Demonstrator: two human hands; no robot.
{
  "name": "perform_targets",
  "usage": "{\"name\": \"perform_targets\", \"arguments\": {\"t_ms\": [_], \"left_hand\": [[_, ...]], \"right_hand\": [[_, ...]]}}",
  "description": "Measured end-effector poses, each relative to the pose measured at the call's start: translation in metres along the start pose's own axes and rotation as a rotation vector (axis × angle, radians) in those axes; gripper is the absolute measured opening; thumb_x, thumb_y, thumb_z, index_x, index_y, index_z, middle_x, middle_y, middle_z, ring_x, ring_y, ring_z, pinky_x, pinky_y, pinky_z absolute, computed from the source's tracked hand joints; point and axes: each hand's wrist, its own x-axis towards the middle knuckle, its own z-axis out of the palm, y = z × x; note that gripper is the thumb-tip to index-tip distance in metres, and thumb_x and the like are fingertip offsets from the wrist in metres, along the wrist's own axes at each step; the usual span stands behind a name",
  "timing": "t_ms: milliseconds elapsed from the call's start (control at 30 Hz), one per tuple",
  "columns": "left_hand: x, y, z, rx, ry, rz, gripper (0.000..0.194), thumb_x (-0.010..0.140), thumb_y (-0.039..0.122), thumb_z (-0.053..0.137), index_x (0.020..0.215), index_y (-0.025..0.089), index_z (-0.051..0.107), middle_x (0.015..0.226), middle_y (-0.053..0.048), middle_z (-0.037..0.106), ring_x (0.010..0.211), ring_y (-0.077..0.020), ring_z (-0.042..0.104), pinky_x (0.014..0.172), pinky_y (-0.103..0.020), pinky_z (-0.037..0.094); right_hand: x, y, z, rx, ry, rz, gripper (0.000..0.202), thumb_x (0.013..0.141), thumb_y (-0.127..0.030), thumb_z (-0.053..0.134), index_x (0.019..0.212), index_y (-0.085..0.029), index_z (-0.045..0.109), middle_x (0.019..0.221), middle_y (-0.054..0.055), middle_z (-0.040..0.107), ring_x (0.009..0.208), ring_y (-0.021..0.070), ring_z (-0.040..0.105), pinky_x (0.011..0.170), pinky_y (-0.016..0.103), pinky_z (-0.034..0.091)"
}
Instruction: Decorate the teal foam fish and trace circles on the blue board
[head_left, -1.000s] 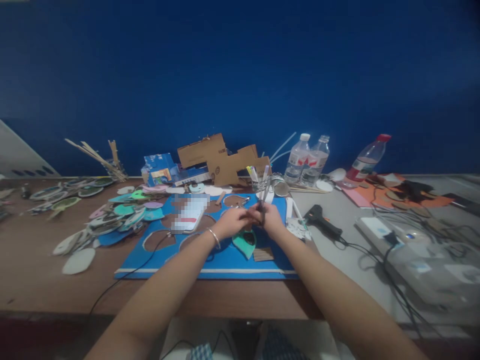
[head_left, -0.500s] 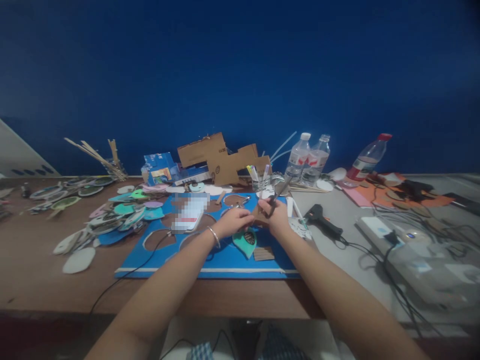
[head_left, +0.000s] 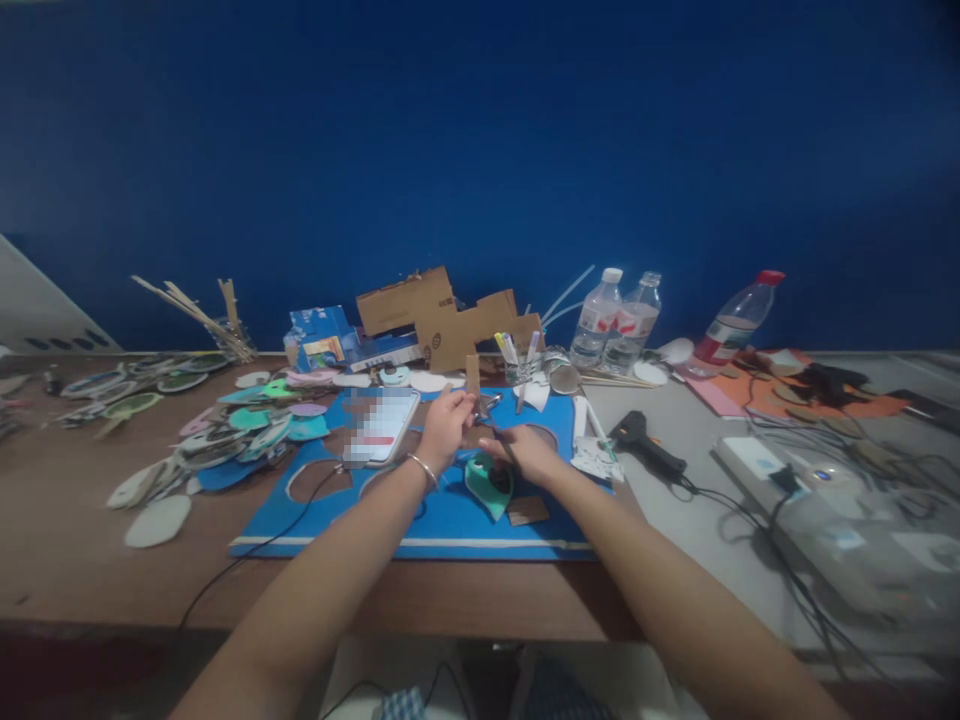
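My left hand (head_left: 448,432) is closed on a brown cardboard strip (head_left: 472,374) that stands up above the fingers. Another brown piece (head_left: 475,436) shows between the two hands. My right hand (head_left: 529,455) is closed around a dark narrow tool (head_left: 508,452), mostly covered by the fingers, so its kind is unclear. Just below the hands lies a green leaf-shaped cutout (head_left: 487,490) with a dark patch. A small corrugated cardboard piece (head_left: 528,511) rests beside it. Both lie on a blue board (head_left: 450,530) with round brown areas.
A phone (head_left: 386,425) lies on the board's left part. Many cutouts (head_left: 247,440) are piled farther left. To the right are a glue gun (head_left: 646,445), cables and a white power strip (head_left: 757,475). Bottles (head_left: 598,315), markers (head_left: 517,348) and cardboard (head_left: 465,325) stand along the wall.
Both hands have shifted left. The cardboard strip now sticks up from my left hand. The dark tool, which pointed up and right before, has swung down and left in my right hand.
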Motion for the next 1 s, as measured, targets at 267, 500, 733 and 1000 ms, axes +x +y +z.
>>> {"name": "perform_targets", "arguments": {"t_ms": [267,500,733,1000], "left_hand": [[-0.003,0.004,0.002,0.101,-0.001,0.001,0.031,0.078,0.038,0.048,0.055,0.018,0.045,0.045,0.005,0.040,0.043,-0.0086,0.035,0.047,-0.023,0.027],[-0.009,0.011,0.006,0.266,0.006,0.050,0.034,0.080,0.035,0.046,0.051,0.018,0.041,0.046,0.004,0.043,0.046,-0.0099,0.040,0.050,-0.024,0.031],[-0.011,0.007,0.010,0.139,-0.006,-0.003,0.028,0.079,0.034,0.048,0.055,0.018,0.044,0.045,0.005,0.042,0.043,-0.0095,0.039,0.046,-0.024,0.032],[-0.010,0.007,0.010,0.138,-0.021,-0.017,0.031,0.078,0.036,0.050,0.055,0.017,0.042,0.046,0.005,0.044,0.044,-0.0084,0.040,0.046,-0.022,0.032]], "right_hand": [[-0.003,-0.005,0.001,0.072,-0.060,-0.039,0.039,0.070,-0.054,0.057,0.059,-0.016,0.061,0.052,0.001,0.061,0.049,0.0143,0.054,0.048,0.022,0.036],[-0.002,-0.005,0.003,0.040,-0.030,-0.021,0.043,0.073,-0.054,0.055,0.054,-0.016,0.057,0.049,0.001,0.058,0.047,0.0133,0.051,0.048,0.022,0.035],[-0.001,-0.003,0.001,0.011,-0.053,-0.052,0.042,0.075,-0.054,0.053,0.059,-0.016,0.059,0.053,0.001,0.057,0.049,0.0129,0.049,0.048,0.023,0.033],[-0.002,-0.006,0.000,0.020,-0.062,-0.048,0.041,0.074,-0.055,0.052,0.070,-0.014,0.059,0.059,0.000,0.056,0.054,0.0116,0.046,0.051,0.022,0.032]]}}
